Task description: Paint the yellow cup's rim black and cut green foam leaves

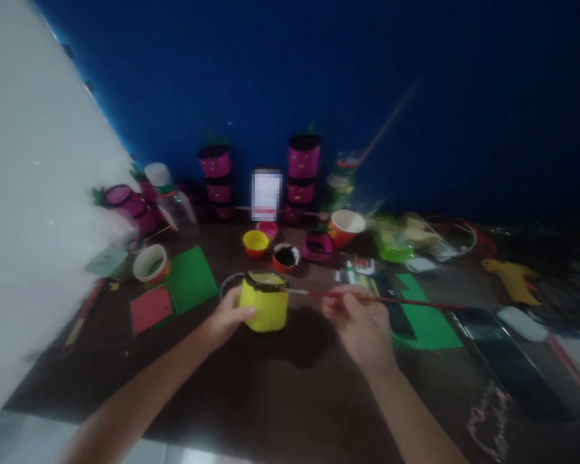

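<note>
A yellow cup-like container (265,308) with a black rim is held upright above the dark table by my left hand (229,316), whose thumb lies on its side. My right hand (357,322) pinches a long thin red paintbrush (391,300). The brush lies nearly level, its tip touching or very close to the right side of the black rim. Just behind the container stand a small cup of black paint (286,258) and a small yellow cup (256,242). Motion blur softens the picture.
Purple stacked containers (303,158) stand along the blue wall beside a lit screen (267,194). Green paper (191,282) and a paper cup (151,263) lie left. To the right are an orange cup (347,229), a dark phone (507,361) and a yellow glue gun (512,278).
</note>
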Motion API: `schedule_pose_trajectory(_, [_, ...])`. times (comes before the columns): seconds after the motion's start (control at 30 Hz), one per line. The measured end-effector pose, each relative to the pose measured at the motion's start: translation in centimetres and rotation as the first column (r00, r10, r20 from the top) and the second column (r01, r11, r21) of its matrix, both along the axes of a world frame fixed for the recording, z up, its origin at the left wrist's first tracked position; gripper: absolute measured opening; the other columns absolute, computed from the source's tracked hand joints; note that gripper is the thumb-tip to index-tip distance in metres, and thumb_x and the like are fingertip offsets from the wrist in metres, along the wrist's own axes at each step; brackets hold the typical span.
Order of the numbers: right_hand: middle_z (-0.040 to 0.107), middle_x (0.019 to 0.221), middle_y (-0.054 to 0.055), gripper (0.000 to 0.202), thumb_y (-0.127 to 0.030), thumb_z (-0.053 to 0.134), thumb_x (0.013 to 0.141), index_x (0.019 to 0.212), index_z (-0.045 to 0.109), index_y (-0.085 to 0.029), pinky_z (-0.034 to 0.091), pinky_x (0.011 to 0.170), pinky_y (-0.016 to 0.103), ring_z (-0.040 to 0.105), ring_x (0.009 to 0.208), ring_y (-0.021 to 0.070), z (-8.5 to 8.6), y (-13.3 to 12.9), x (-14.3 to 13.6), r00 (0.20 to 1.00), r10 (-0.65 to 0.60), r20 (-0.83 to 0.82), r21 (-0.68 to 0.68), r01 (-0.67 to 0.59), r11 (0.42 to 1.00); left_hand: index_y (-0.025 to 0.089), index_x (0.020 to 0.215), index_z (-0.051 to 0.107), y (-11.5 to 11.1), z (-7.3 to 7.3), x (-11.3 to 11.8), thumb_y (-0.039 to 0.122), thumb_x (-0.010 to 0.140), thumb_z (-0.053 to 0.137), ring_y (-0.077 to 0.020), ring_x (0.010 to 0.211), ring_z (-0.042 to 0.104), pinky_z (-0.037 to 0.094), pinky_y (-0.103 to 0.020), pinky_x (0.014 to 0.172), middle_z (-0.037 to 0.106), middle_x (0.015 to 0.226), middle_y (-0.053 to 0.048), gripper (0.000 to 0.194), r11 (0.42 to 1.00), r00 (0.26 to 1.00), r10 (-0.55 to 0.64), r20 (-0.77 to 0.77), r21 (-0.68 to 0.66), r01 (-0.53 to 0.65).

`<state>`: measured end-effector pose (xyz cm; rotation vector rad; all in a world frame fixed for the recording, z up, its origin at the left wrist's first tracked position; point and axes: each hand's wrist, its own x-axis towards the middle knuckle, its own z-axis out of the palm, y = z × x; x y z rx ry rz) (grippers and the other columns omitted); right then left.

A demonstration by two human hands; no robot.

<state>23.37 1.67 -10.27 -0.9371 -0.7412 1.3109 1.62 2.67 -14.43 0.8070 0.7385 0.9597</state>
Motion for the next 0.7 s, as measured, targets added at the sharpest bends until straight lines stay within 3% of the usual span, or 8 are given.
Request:
schedule_pose_trajectory(0.3, [0.063,0.057,-0.001,0.019,-0.033,0.074,0.063,0.070,0.064,-0.020,0.049,0.049,0.023,0.061,0.054,0.0118,-0.9,0.8,0.9,0.997,-0.070,-0.020,-0.020,0.069,0.997,0.014,0.108,0.063,-0.1,1.4,0.1,0.035,0.059,0.071,-0.0327,0.100,0.060,0.048,-0.043,0.083,0.066,0.108,-0.013,0.054,1.000,0.997,-0.017,0.075,0.017,0.016])
schedule_pose_trajectory(0.47, [0.062,0.055,-0.002,0.022,-0.035,0.076,0.060,0.070,0.065,-0.019,0.050,0.049,0.023,0.060,0.052,0.0116,-0.7,0.8,0.3,0.999,-0.022,-0.036,-0.047,0.020,0.999,0.014,0.109,0.062,-0.1,0.8,0.0,0.036,0.059,0.072,-0.0324,0.099,0.060,0.048,-0.043,0.083,0.065,0.108,-0.013,0.055,1.000,0.998,-0.013,0.059,-0.004,0.013])
schedule_pose_trajectory(0.7, [0.060,0.053,-0.001,0.021,-0.036,0.075,0.062,0.065,0.065,-0.018,0.046,0.046,0.022,0.058,0.051,0.0106,-0.8,1.1,0.8,0.989,-0.141,-0.045,-0.032,0.139,0.990,0.014,0.107,0.063,0.1,0.3,-0.2,0.036,0.059,0.072,-0.0324,0.099,0.060,0.048,-0.043,0.083,0.066,0.107,-0.012,0.053,1.000,0.998,-0.006,0.057,0.017,0.005])
